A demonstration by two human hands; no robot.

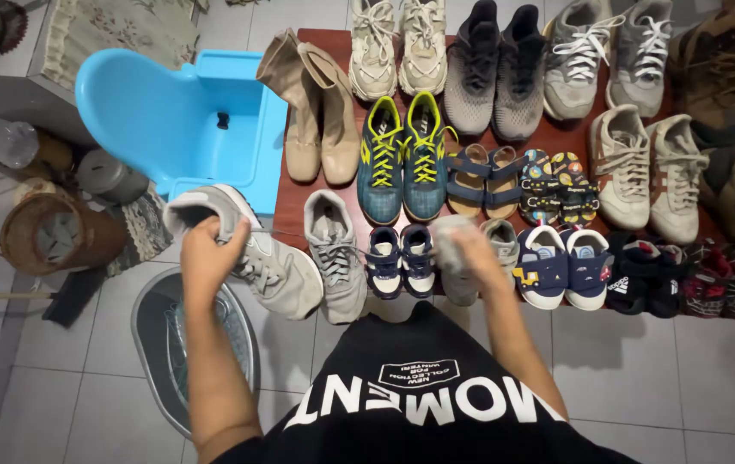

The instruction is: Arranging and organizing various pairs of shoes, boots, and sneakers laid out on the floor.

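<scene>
No packages, labels, signs or screens show anywhere among the shoes.

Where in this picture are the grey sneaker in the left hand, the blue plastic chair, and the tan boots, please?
grey sneaker (pixel 277 273): head view, on its side panel.
blue plastic chair (pixel 135 103): head view, on its backrest.
tan boots (pixel 324 129): head view, on the right boot's shaft.

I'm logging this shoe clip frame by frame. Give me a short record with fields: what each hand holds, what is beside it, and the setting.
left hand: lifts a grey sneaker by its heel, off the floor
right hand: blurred, closed on a small grey shoe
beside: matching grey sneaker lying on the mat
surface: dark red mat with rows of paired shoes
left of mat: blue plastic chair
floor: grey tiles
</scene>
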